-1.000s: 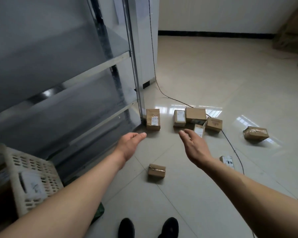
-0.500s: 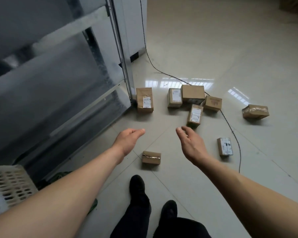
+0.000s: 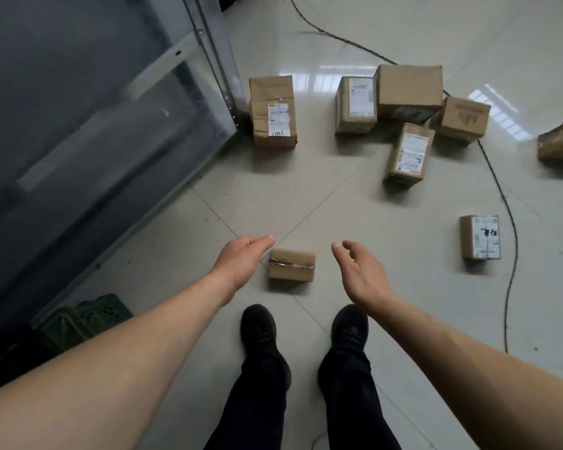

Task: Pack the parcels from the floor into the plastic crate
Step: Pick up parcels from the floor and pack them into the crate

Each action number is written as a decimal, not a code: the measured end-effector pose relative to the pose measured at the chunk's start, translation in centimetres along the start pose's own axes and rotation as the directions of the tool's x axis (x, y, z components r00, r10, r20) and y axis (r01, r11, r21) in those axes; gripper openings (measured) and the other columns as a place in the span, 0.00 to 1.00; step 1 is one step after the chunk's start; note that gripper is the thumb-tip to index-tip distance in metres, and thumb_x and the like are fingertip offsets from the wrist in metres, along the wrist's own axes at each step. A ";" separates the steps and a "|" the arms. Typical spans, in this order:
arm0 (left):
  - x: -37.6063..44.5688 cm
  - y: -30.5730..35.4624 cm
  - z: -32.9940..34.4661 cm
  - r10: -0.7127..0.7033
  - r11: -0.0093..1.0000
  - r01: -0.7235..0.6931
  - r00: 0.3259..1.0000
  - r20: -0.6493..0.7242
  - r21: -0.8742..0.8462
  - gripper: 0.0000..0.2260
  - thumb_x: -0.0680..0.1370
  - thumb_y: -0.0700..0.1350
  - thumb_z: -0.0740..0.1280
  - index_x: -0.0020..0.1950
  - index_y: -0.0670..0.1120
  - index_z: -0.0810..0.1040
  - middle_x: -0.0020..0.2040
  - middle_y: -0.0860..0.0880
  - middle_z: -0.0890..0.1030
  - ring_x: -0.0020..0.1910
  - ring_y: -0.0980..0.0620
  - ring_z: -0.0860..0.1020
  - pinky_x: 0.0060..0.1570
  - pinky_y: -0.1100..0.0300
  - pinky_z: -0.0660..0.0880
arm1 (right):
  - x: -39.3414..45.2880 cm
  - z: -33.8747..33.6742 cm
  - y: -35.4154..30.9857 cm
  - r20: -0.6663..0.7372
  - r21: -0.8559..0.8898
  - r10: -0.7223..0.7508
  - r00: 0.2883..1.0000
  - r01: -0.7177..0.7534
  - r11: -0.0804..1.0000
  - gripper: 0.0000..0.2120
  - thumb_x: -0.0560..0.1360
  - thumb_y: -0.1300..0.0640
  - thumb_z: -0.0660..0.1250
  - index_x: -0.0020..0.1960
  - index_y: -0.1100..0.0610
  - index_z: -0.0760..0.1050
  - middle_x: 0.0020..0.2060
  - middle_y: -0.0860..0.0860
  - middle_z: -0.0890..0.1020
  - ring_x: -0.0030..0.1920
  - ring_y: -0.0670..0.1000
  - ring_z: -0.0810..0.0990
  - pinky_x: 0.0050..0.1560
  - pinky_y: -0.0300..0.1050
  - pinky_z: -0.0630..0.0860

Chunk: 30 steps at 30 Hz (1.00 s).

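A small taped cardboard parcel (image 3: 292,265) lies on the tiled floor just ahead of my feet. My left hand (image 3: 241,262) hovers open at its left end, fingertips close to its top corner. My right hand (image 3: 359,274) is open to its right, a short gap away. Neither hand holds anything. Further off lie several more brown parcels: a tall labelled one (image 3: 272,112), a cluster around a big box (image 3: 408,92), a tilted one (image 3: 407,155), a small one (image 3: 480,237) at the right and one (image 3: 561,142) at the frame's right edge. The white plastic crate is out of view.
A metal shelving unit (image 3: 111,108) fills the left side, its post foot by the tall parcel. A black cable (image 3: 501,190) snakes across the floor at the right. A dark green crate (image 3: 85,316) sits under the shelf at lower left. My black shoes (image 3: 260,329) stand behind the small parcel.
I have stepped forward and tipped my view down; the white crate has left the frame. Both open hands have dropped and now flank the small taped parcel.
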<state>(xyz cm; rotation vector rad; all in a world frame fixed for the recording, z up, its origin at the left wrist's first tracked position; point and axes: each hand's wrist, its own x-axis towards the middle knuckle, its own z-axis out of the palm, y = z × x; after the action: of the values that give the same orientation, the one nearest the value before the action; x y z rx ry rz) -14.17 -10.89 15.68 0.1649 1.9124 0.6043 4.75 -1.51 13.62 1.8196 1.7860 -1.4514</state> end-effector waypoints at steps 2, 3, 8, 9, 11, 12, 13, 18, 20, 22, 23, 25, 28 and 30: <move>4.1 -2.2 1.8 -0.035 0.999 0.035 0.999 -0.004 0.006 0.10 0.78 0.56 0.65 0.55 0.52 0.76 0.55 0.52 0.76 0.54 0.51 0.72 0.53 0.55 0.69 | 3.8 2.6 2.5 0.027 0.023 0.041 0.999 -0.042 0.999 0.30 0.80 0.37 0.55 0.75 0.54 0.67 0.71 0.53 0.73 0.71 0.54 0.70 0.69 0.49 0.65; 6.1 -3.3 2.7 -0.053 0.999 0.053 0.999 -0.004 0.005 0.10 0.79 0.56 0.64 0.55 0.52 0.75 0.56 0.52 0.75 0.54 0.51 0.72 0.54 0.55 0.69 | 5.6 3.9 3.7 0.041 0.029 0.062 0.997 -0.063 0.998 0.31 0.80 0.37 0.55 0.75 0.55 0.67 0.71 0.53 0.73 0.71 0.54 0.71 0.68 0.49 0.65; 15.3 -8.5 7.3 -0.139 0.990 0.138 0.990 0.032 0.028 0.10 0.80 0.57 0.60 0.48 0.52 0.74 0.55 0.51 0.72 0.54 0.48 0.70 0.55 0.52 0.67 | 13.7 9.4 8.8 0.100 0.027 0.138 0.985 -0.141 0.990 0.32 0.80 0.36 0.54 0.76 0.56 0.66 0.72 0.54 0.72 0.71 0.56 0.70 0.70 0.50 0.65; 17.0 -9.3 8.1 -0.148 0.989 0.147 0.988 0.035 0.033 0.11 0.81 0.58 0.60 0.48 0.52 0.74 0.55 0.51 0.72 0.54 0.48 0.70 0.55 0.52 0.66 | 15.2 10.4 9.7 0.107 0.031 0.148 0.983 -0.152 0.988 0.33 0.80 0.36 0.54 0.76 0.56 0.65 0.73 0.54 0.71 0.73 0.56 0.68 0.71 0.51 0.64; 20.1 -10.9 9.6 -0.170 0.985 0.169 0.985 0.038 0.030 0.16 0.80 0.59 0.60 0.58 0.50 0.75 0.57 0.51 0.72 0.55 0.49 0.69 0.56 0.52 0.66 | 18.1 12.0 11.2 0.116 0.038 0.164 0.980 -0.169 0.985 0.34 0.80 0.36 0.54 0.78 0.57 0.62 0.75 0.54 0.68 0.75 0.56 0.66 0.73 0.51 0.62; 21.6 -11.6 10.2 -0.188 0.982 0.187 0.981 0.038 0.023 0.19 0.80 0.60 0.60 0.62 0.49 0.74 0.58 0.51 0.72 0.56 0.49 0.69 0.57 0.51 0.67 | 19.4 12.7 11.9 0.119 0.045 0.172 0.978 -0.178 0.983 0.34 0.80 0.36 0.54 0.78 0.58 0.61 0.76 0.54 0.67 0.75 0.56 0.65 0.73 0.51 0.61; 22.8 -12.1 10.7 -0.204 0.979 0.204 0.978 0.040 0.013 0.22 0.79 0.62 0.60 0.64 0.49 0.73 0.61 0.50 0.72 0.58 0.48 0.69 0.59 0.49 0.67 | 20.6 13.4 12.5 0.128 0.062 0.184 0.975 -0.193 0.979 0.35 0.80 0.36 0.54 0.78 0.58 0.61 0.76 0.55 0.66 0.76 0.57 0.64 0.74 0.52 0.61; 25.6 -13.1 12.8 -0.325 0.930 0.340 0.938 0.121 -0.139 0.35 0.69 0.73 0.59 0.71 0.56 0.68 0.69 0.53 0.71 0.68 0.46 0.68 0.63 0.40 0.63 | 22.8 15.6 12.8 0.168 0.197 0.236 0.957 -0.267 0.943 0.39 0.68 0.28 0.56 0.65 0.56 0.73 0.62 0.51 0.76 0.65 0.55 0.73 0.69 0.56 0.68; 25.3 -12.8 12.7 -0.322 0.924 0.332 0.943 0.087 -0.187 0.27 0.71 0.72 0.58 0.62 0.57 0.72 0.65 0.50 0.74 0.65 0.45 0.70 0.56 0.44 0.66 | 22.3 15.3 13.1 0.084 0.296 0.229 0.970 -0.244 0.923 0.28 0.75 0.34 0.60 0.68 0.50 0.71 0.53 0.43 0.75 0.60 0.50 0.73 0.64 0.48 0.68; 24.7 -12.9 12.4 -0.307 0.923 0.304 0.951 0.025 -0.235 0.19 0.73 0.70 0.57 0.50 0.57 0.71 0.62 0.48 0.76 0.62 0.45 0.72 0.51 0.49 0.67 | 21.4 14.4 13.7 -0.001 0.348 0.230 0.973 -0.215 0.913 0.25 0.80 0.42 0.61 0.73 0.51 0.68 0.46 0.38 0.73 0.55 0.48 0.73 0.59 0.42 0.65; 24.3 -13.0 12.3 -0.308 0.922 0.304 0.951 0.022 -0.242 0.18 0.75 0.69 0.56 0.49 0.57 0.71 0.62 0.48 0.76 0.62 0.46 0.72 0.52 0.49 0.66 | 20.8 14.1 14.0 -0.014 0.337 0.228 0.973 -0.211 0.918 0.24 0.81 0.44 0.61 0.74 0.52 0.67 0.45 0.37 0.73 0.53 0.48 0.73 0.57 0.41 0.65; 23.8 -13.7 12.5 -0.313 0.926 0.313 0.949 0.034 -0.213 0.18 0.78 0.67 0.55 0.56 0.56 0.72 0.63 0.48 0.76 0.64 0.46 0.71 0.57 0.49 0.66 | 19.9 13.9 14.6 0.000 0.295 0.239 0.971 -0.228 0.928 0.23 0.81 0.43 0.60 0.72 0.53 0.69 0.44 0.39 0.75 0.52 0.48 0.74 0.56 0.42 0.65; 23.9 -14.8 13.0 -0.334 0.927 0.325 0.942 -0.017 -0.189 0.28 0.79 0.67 0.54 0.72 0.51 0.69 0.67 0.48 0.72 0.68 0.46 0.69 0.65 0.47 0.65 | 20.0 14.0 15.6 -0.017 0.246 0.276 0.961 -0.263 0.933 0.25 0.80 0.40 0.57 0.70 0.53 0.72 0.51 0.47 0.78 0.55 0.50 0.74 0.61 0.47 0.69; 24.4 -14.9 13.4 -0.314 0.934 0.303 0.949 -0.030 -0.189 0.27 0.80 0.64 0.54 0.72 0.49 0.69 0.64 0.49 0.71 0.67 0.47 0.68 0.66 0.47 0.65 | 20.7 14.2 16.0 -0.028 0.257 0.273 0.962 -0.257 0.932 0.25 0.80 0.40 0.57 0.70 0.54 0.72 0.57 0.49 0.79 0.59 0.51 0.75 0.65 0.49 0.69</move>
<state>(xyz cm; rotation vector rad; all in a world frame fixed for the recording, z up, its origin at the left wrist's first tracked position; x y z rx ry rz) -10.05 -9.92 -15.60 -0.2715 1.8776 0.5705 7.00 -2.36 -16.00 2.1545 1.3608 -1.5827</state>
